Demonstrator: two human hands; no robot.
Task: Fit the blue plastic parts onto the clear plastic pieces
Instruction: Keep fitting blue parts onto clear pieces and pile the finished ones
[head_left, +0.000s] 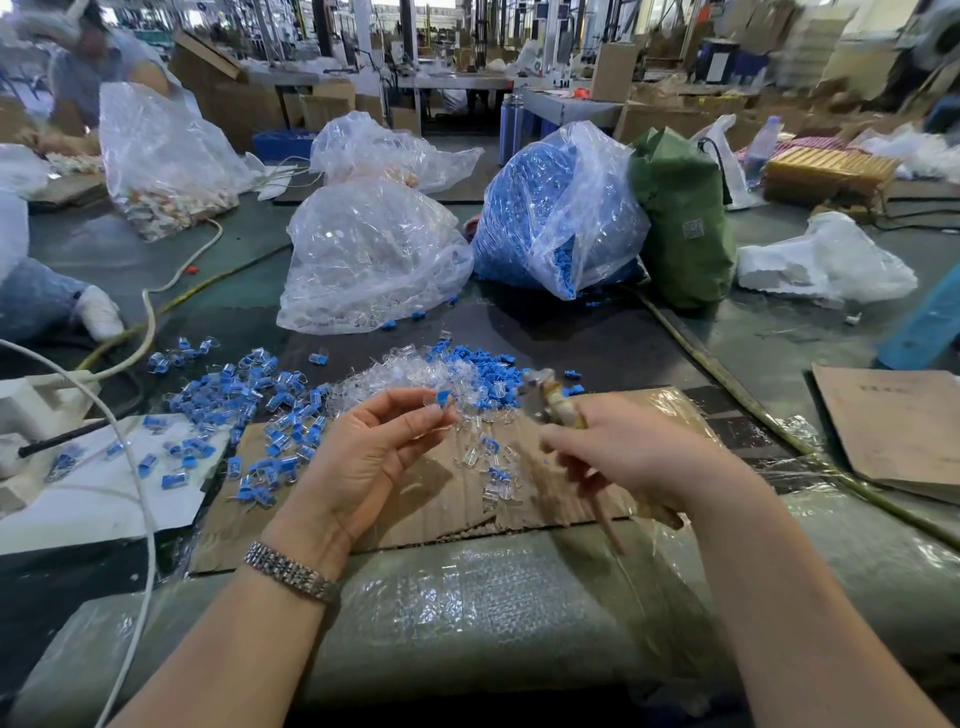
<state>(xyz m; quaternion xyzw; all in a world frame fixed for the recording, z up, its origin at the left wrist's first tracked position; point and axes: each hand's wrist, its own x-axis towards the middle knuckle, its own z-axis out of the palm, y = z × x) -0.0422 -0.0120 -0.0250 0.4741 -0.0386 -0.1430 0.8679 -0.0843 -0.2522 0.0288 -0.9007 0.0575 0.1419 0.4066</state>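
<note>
Pinching a clear piece (430, 401) with blue part (442, 398), left hand (371, 457) awaits seating; right hand (631, 457) grips a blurred tool (545, 400), probably a hammer

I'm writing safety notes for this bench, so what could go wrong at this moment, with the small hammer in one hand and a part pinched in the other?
1. The left hand pinches the clear piece with a blue part at its fingertips; a strike by the hammer, gripped by the right hand, could hit those fingers.
2. The hammer looks motion-blurred, so aim may be loose.
3. Loose clear pieces lie heaped just beyond and could scatter if knocked.
</note>
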